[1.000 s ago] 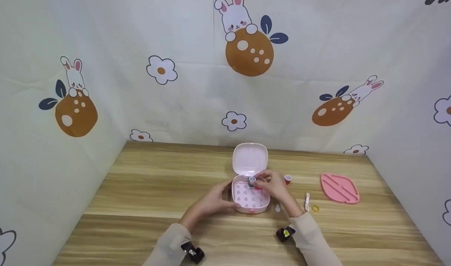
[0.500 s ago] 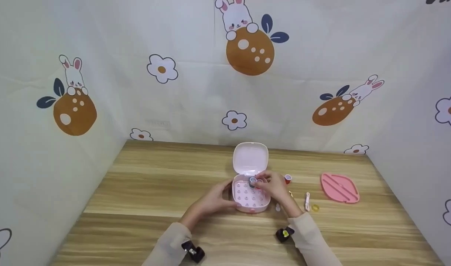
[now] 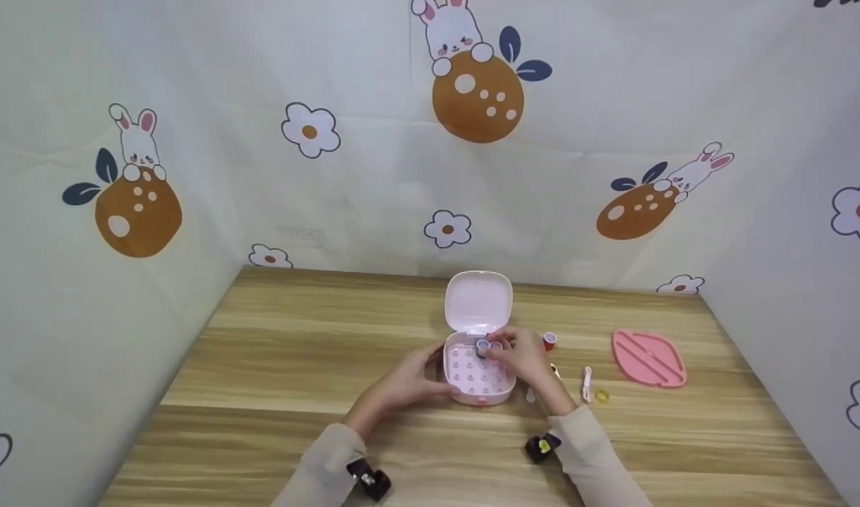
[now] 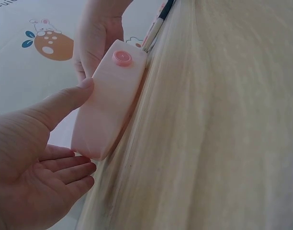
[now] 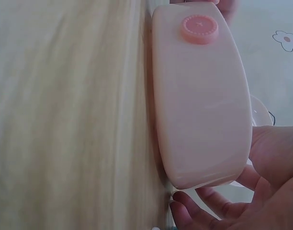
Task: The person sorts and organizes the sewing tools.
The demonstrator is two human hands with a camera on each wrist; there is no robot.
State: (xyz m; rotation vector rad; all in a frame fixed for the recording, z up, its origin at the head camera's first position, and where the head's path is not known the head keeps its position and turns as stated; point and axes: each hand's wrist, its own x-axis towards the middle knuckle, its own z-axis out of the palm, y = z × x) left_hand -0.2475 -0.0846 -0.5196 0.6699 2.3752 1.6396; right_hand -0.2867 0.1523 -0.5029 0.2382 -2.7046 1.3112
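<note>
In the head view a pink box [image 3: 480, 398] stands on the wooden table with its hinged lid [image 3: 479, 301] raised. My left hand [image 3: 412, 380] holds its left side, the thumb [image 4: 70, 100] pressed on the front wall near the corner. Inside, at the back, are a teal thread spool [image 3: 482, 350] and a red one mostly covered by fingers. My right hand [image 3: 525, 355] reaches over the right wall and pinches at these spools; which of them it grips is hard to tell. In the right wrist view the box wall hides its fingertips.
Right of the box stands another red spool [image 3: 549, 341]. Farther right are a white narrow item [image 3: 587, 385], a yellow ring [image 3: 602, 396] and a pink slotted tray [image 3: 648, 359]. A small white piece [image 3: 530, 395] lies beside the box. Printed cloth walls surround the table [image 3: 296, 338].
Both hands stay almost where they were at the box. The spools at the right fingers shift very slightly; the head view itself drifts a little.
</note>
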